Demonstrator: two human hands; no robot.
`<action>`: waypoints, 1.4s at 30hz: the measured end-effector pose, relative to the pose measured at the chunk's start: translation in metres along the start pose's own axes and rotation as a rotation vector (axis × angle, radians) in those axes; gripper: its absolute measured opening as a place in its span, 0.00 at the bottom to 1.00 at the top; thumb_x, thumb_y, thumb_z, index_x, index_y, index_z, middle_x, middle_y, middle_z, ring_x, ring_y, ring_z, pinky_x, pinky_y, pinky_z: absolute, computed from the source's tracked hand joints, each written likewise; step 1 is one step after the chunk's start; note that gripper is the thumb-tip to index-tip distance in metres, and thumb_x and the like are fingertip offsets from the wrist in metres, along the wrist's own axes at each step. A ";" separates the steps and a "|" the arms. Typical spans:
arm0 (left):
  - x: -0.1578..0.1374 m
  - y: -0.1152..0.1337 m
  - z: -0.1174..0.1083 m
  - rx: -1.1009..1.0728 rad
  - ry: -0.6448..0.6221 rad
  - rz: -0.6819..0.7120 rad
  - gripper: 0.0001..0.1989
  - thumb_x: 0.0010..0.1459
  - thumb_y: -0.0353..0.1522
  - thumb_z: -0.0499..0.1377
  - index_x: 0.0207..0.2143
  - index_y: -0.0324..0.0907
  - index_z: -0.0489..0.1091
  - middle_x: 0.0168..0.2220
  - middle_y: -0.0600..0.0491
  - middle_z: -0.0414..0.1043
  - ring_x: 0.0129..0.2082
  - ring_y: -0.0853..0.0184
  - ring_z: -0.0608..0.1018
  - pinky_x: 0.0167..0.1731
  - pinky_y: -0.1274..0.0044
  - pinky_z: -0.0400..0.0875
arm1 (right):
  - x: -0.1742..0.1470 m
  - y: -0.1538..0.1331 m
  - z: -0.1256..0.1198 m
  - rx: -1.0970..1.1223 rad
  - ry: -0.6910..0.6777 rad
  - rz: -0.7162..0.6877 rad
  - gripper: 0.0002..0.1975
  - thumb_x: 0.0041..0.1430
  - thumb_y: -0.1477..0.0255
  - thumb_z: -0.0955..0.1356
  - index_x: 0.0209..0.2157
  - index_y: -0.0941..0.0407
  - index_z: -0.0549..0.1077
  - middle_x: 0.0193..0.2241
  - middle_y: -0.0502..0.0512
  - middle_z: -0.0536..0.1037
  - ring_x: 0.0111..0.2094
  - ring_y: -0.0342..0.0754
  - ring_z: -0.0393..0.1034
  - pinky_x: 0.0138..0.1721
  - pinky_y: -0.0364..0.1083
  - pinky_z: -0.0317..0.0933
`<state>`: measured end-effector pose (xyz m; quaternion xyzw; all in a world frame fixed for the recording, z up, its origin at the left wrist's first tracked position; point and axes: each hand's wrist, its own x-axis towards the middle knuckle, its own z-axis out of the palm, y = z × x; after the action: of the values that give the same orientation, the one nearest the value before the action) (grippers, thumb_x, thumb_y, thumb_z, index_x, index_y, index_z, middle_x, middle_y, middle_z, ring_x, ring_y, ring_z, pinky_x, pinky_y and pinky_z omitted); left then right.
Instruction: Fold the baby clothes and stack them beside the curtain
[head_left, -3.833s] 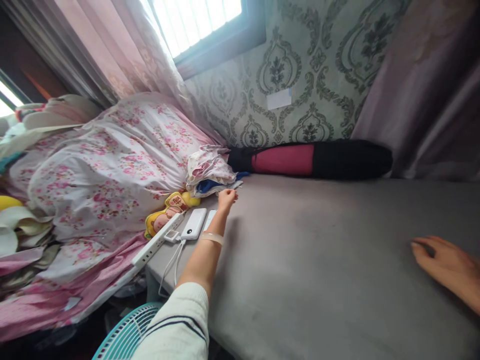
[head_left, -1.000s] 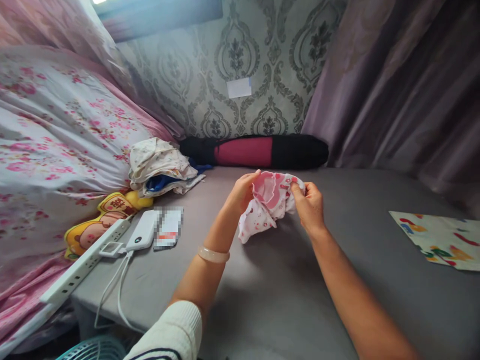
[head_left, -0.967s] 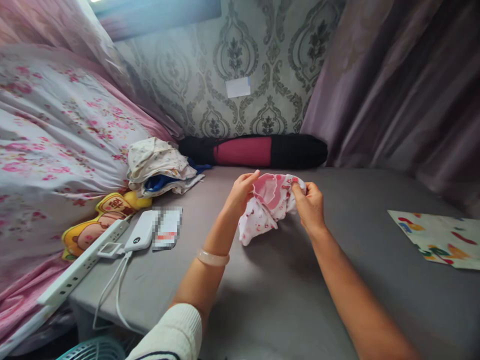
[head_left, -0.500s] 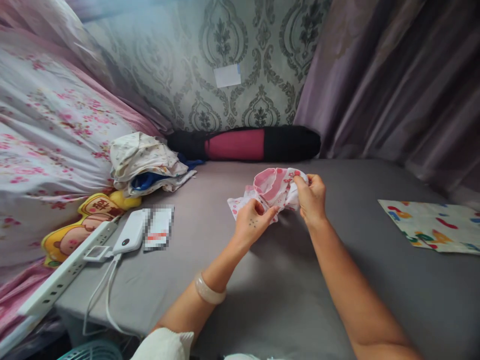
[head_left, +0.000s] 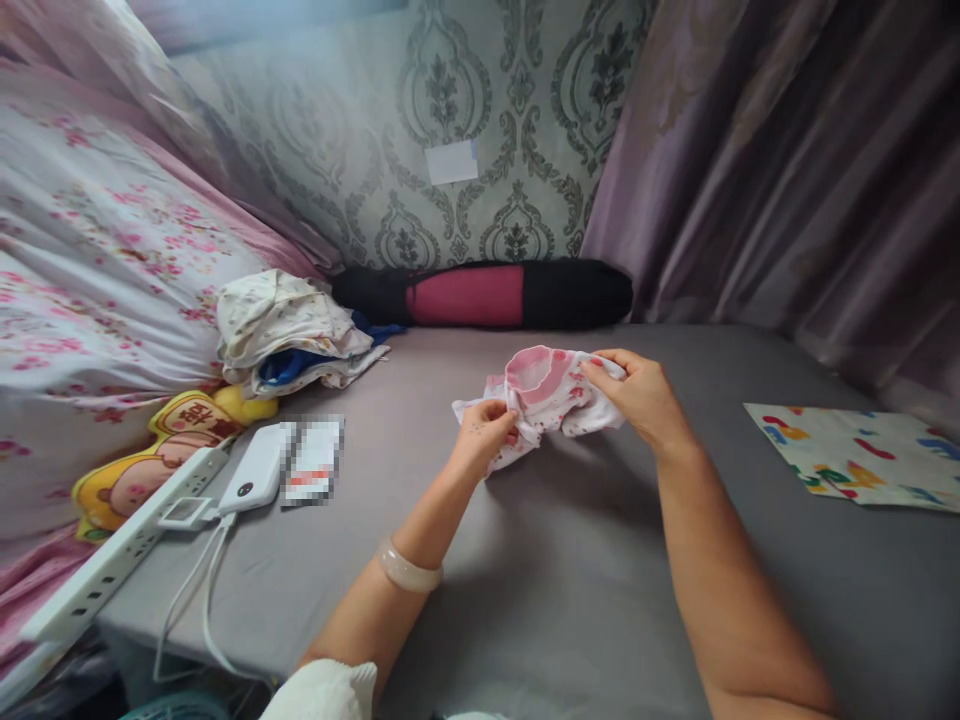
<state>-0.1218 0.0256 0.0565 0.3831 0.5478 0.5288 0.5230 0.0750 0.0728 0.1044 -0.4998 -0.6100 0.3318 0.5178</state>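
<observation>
A small white garment with a pink print and a wide pink band round its opening hangs between my two hands, just above the grey bed surface. Fingers and thumb of my left hand pinch its near left edge. On the other side, my right hand grips the cloth at the right end, thumb on top. The garment's pink-rimmed opening faces up and toward me, and its lower folds droop. Whether it is a top or pants I cannot tell.
Folded clothes lie at the back left. A black and maroon roll rests along the wall. Left are a plush toy, a power strip, a white power bank with cables, and a blurred packet. Patterned folded cloth lies right.
My hands have moved apart, the right one shifting right and the left slightly left. The garment is spread wider, and its pink-banded opening shows more fully.
</observation>
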 end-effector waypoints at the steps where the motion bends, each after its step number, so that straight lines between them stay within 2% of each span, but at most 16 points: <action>1: -0.001 0.006 -0.005 -0.029 0.025 -0.004 0.06 0.45 0.30 0.66 0.22 0.40 0.71 0.20 0.56 0.69 0.20 0.73 0.72 0.23 0.80 0.69 | -0.001 -0.001 -0.004 -0.016 -0.024 -0.004 0.18 0.46 0.59 0.73 0.35 0.59 0.79 0.28 0.53 0.79 0.27 0.47 0.70 0.28 0.44 0.62; 8: -0.010 0.054 -0.041 -0.150 0.113 0.063 0.10 0.43 0.31 0.67 0.26 0.39 0.69 0.25 0.54 0.71 0.25 0.70 0.75 0.31 0.75 0.73 | -0.011 -0.021 -0.026 -0.125 -0.004 -0.123 0.20 0.47 0.53 0.73 0.34 0.56 0.81 0.29 0.53 0.80 0.30 0.49 0.73 0.29 0.45 0.65; 14: -0.018 0.107 -0.061 -0.132 0.080 0.247 0.11 0.38 0.31 0.65 0.27 0.40 0.68 0.23 0.58 0.69 0.22 0.73 0.72 0.24 0.80 0.68 | -0.016 -0.070 -0.044 -0.228 -0.089 -0.160 0.22 0.48 0.50 0.72 0.37 0.52 0.81 0.31 0.53 0.81 0.30 0.50 0.73 0.26 0.45 0.65; 17: -0.023 0.144 -0.073 -0.006 -0.011 0.392 0.12 0.39 0.34 0.67 0.29 0.40 0.72 0.23 0.56 0.71 0.22 0.73 0.72 0.22 0.81 0.66 | -0.009 -0.098 -0.062 -0.258 -0.108 -0.131 0.24 0.48 0.50 0.72 0.40 0.53 0.80 0.31 0.53 0.80 0.26 0.47 0.71 0.23 0.44 0.63; 20: -0.026 0.178 -0.086 0.234 -0.094 0.530 0.14 0.43 0.38 0.68 0.31 0.40 0.75 0.26 0.54 0.74 0.24 0.70 0.74 0.24 0.79 0.67 | 0.003 -0.120 -0.081 -0.237 -0.151 -0.118 0.24 0.47 0.51 0.73 0.41 0.52 0.80 0.32 0.53 0.80 0.28 0.45 0.71 0.26 0.44 0.64; 23: -0.024 0.200 -0.094 0.524 -0.119 0.634 0.12 0.44 0.38 0.68 0.29 0.40 0.76 0.25 0.53 0.73 0.24 0.69 0.73 0.23 0.78 0.66 | 0.011 -0.133 -0.094 -0.309 -0.249 -0.129 0.22 0.43 0.52 0.75 0.36 0.53 0.80 0.29 0.52 0.79 0.27 0.44 0.69 0.26 0.43 0.62; 25: -0.021 0.207 -0.092 0.647 -0.078 0.762 0.10 0.46 0.38 0.67 0.27 0.40 0.76 0.25 0.53 0.73 0.26 0.69 0.73 0.25 0.77 0.66 | 0.012 -0.139 -0.097 -0.314 -0.195 -0.152 0.21 0.42 0.52 0.75 0.33 0.54 0.81 0.27 0.52 0.78 0.25 0.44 0.67 0.24 0.43 0.60; 27: -0.018 0.209 -0.084 0.658 0.088 0.993 0.08 0.51 0.37 0.65 0.30 0.41 0.76 0.29 0.53 0.74 0.31 0.68 0.73 0.31 0.74 0.68 | 0.013 -0.141 -0.097 -0.226 -0.058 -0.234 0.20 0.46 0.52 0.74 0.34 0.52 0.80 0.29 0.53 0.78 0.27 0.45 0.69 0.26 0.44 0.62; 29: -0.013 0.207 -0.074 0.659 0.256 1.199 0.07 0.54 0.37 0.63 0.30 0.43 0.76 0.33 0.53 0.75 0.37 0.67 0.73 0.41 0.70 0.67 | 0.016 -0.138 -0.094 -0.202 -0.006 -0.364 0.18 0.48 0.53 0.73 0.33 0.51 0.80 0.35 0.54 0.79 0.33 0.47 0.71 0.34 0.47 0.66; 30: -0.009 0.204 -0.069 0.690 0.287 1.245 0.06 0.53 0.37 0.64 0.29 0.44 0.76 0.34 0.53 0.75 0.39 0.66 0.73 0.45 0.69 0.66 | 0.019 -0.134 -0.092 -0.268 -0.060 -0.425 0.17 0.46 0.53 0.74 0.30 0.52 0.80 0.37 0.54 0.78 0.36 0.49 0.71 0.39 0.49 0.66; 31: -0.005 0.201 -0.065 0.731 0.283 1.255 0.06 0.52 0.36 0.64 0.27 0.44 0.76 0.34 0.53 0.75 0.40 0.65 0.73 0.48 0.68 0.64 | 0.023 -0.130 -0.091 -0.331 -0.123 -0.455 0.16 0.45 0.54 0.75 0.28 0.52 0.80 0.38 0.54 0.78 0.39 0.50 0.71 0.44 0.50 0.65; 33: 0.005 0.194 -0.058 0.764 0.261 1.221 0.06 0.51 0.36 0.66 0.25 0.45 0.76 0.34 0.53 0.75 0.42 0.63 0.72 0.49 0.68 0.64 | 0.031 -0.120 -0.090 -0.279 -0.097 -0.509 0.15 0.47 0.54 0.74 0.29 0.52 0.80 0.43 0.55 0.77 0.45 0.51 0.70 0.49 0.51 0.63; 35: 0.016 0.188 -0.053 0.725 0.250 1.195 0.06 0.51 0.37 0.65 0.26 0.45 0.77 0.35 0.52 0.74 0.43 0.63 0.72 0.46 0.70 0.66 | 0.039 -0.111 -0.090 -0.135 -0.060 -0.498 0.16 0.50 0.54 0.72 0.32 0.52 0.80 0.48 0.55 0.75 0.47 0.51 0.69 0.51 0.52 0.63; 37: 0.025 0.185 -0.049 0.707 0.214 1.177 0.06 0.50 0.37 0.65 0.26 0.45 0.77 0.35 0.52 0.74 0.42 0.63 0.73 0.43 0.71 0.67 | 0.045 -0.106 -0.090 -0.136 -0.079 -0.453 0.16 0.48 0.54 0.73 0.31 0.52 0.81 0.46 0.55 0.75 0.46 0.52 0.70 0.52 0.53 0.62; 41: 0.034 0.185 -0.042 0.627 0.380 1.180 0.05 0.51 0.38 0.65 0.27 0.48 0.78 0.38 0.52 0.73 0.43 0.63 0.72 0.45 0.70 0.67 | 0.053 -0.105 -0.091 -0.140 -0.068 -0.442 0.16 0.46 0.53 0.74 0.30 0.50 0.81 0.46 0.54 0.76 0.49 0.54 0.69 0.53 0.54 0.62; 42: 0.036 0.187 -0.042 0.637 0.369 1.181 0.04 0.51 0.37 0.65 0.27 0.48 0.78 0.39 0.52 0.73 0.44 0.63 0.72 0.46 0.70 0.67 | 0.054 -0.106 -0.091 -0.119 -0.077 -0.435 0.17 0.46 0.52 0.74 0.29 0.50 0.81 0.46 0.54 0.76 0.49 0.54 0.68 0.53 0.54 0.62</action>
<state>-0.1932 0.0805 0.2289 0.6557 0.4561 0.5947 -0.0915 0.1367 0.0840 0.2405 -0.3732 -0.7411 0.1946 0.5231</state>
